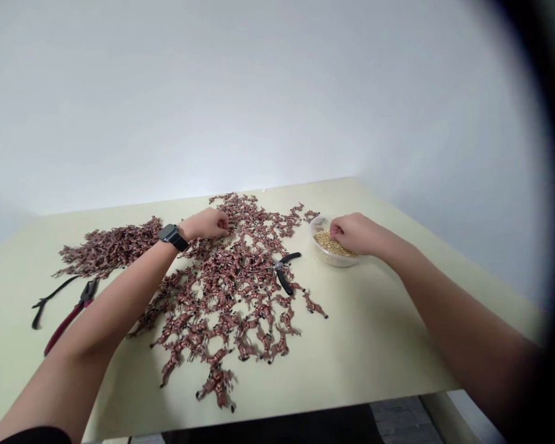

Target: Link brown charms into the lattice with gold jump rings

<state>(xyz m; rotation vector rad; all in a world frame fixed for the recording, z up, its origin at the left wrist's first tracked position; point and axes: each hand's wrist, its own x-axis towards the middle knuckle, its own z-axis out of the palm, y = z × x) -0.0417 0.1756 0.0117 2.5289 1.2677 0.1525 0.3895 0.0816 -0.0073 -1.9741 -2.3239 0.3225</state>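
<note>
Reaching forward across a pale green tabletop (374,333), the left forearm (115,302) runs up from the lower left of the head view, and the left hand (206,224) curls over a wide spread of small reddish-brown horse figures (222,290), its fingertips bent down among them. Whether those fingers pinch a figure cannot be told from here; the hand looks loosely clenched. A black smartwatch (170,237) sits on that wrist. The right forearm (448,308) comes in from the lower right and points up and to the left, and the right hand (353,234), also curled, dips its fingertips into golden grains (330,243) inside a clear plastic bowl (320,222). Whether it grasps any of them is hidden. The bowl stands toward the far right of the spread, just beside its last figures. The spread lies mid-table, its long axis running from the far edge toward the near edge, with the figures pointing every which way. A denser heap of the same figures (108,250) lies to the left, beneath the left forearm's side. Black-handled pliers (285,280) rest on the spread's right edge, their nose pointing left into the figures and their handles splayed right. Red-and-black-handled pliers (69,320) and a black cord (50,299) lie near the left edge.
</note>
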